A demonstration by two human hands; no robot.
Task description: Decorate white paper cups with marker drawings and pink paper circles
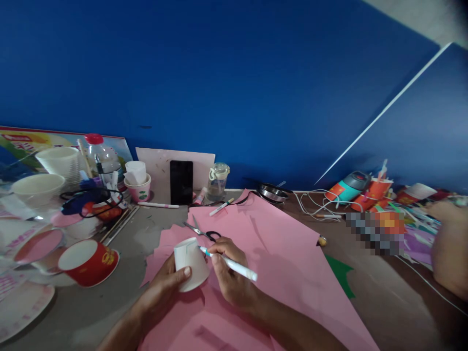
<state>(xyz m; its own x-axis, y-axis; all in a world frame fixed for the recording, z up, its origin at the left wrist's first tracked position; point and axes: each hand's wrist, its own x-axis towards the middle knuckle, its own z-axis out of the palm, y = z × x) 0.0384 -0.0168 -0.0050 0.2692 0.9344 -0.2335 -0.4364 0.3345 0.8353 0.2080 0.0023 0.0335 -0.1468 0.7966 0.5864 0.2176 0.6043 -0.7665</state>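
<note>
My left hand is wrapped round a white paper cup, which is held tilted above the pink paper. A short green line shows near the cup's narrow upper end. Between the thumb and fingers of my right hand is a white marker with a blue-green end. Its tip points at the cup's upper right side; whether it touches cannot be made out. Just beyond my hands, scissors with black handles lie on the paper, blades apart.
On the left stand a red paper cup, stacked white cups and a red-capped bottle. A black phone leans at the back beside a glass jar. White cables lie at right; another person's arm reaches in there.
</note>
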